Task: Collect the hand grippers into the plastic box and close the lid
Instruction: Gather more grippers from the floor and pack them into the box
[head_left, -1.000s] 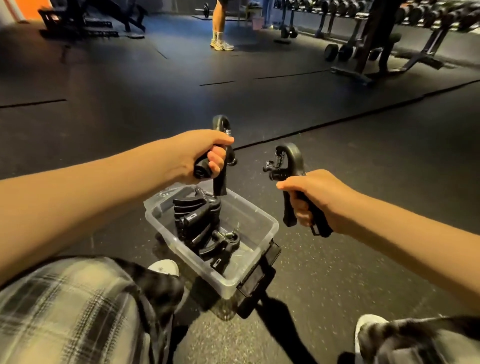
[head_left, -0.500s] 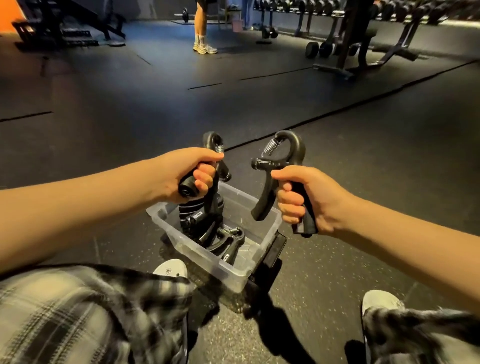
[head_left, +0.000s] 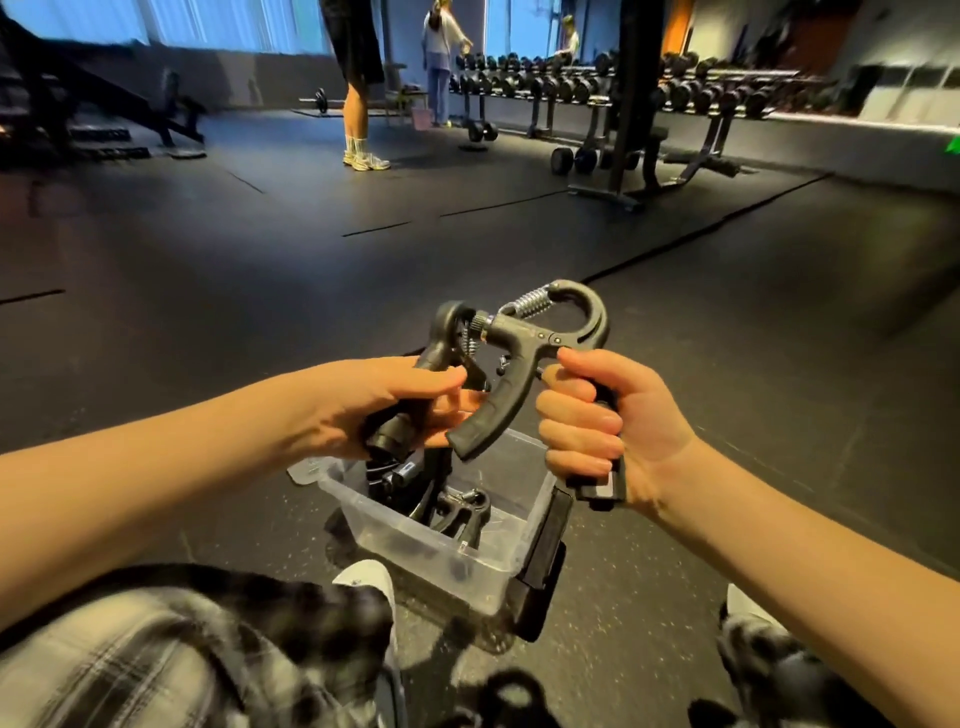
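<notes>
A: What's left of centre?
B: The left hand (head_left: 384, 405), fingers wrapped round a handle of a black hand gripper (head_left: 444, 327).
A: And to its right?
B: The right hand (head_left: 602, 431), clenched on a second gripper (head_left: 522, 338). Both are above the clear plastic box (head_left: 415, 540) at lower centre.
A: Inside the box?
B: More black grippers (head_left: 462, 512), piled toward its left; its top is open.

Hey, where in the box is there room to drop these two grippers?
Bare bottom shows in the box on the side under the right hand, between the piled grippers and that end wall. The other end is crowded.
</notes>
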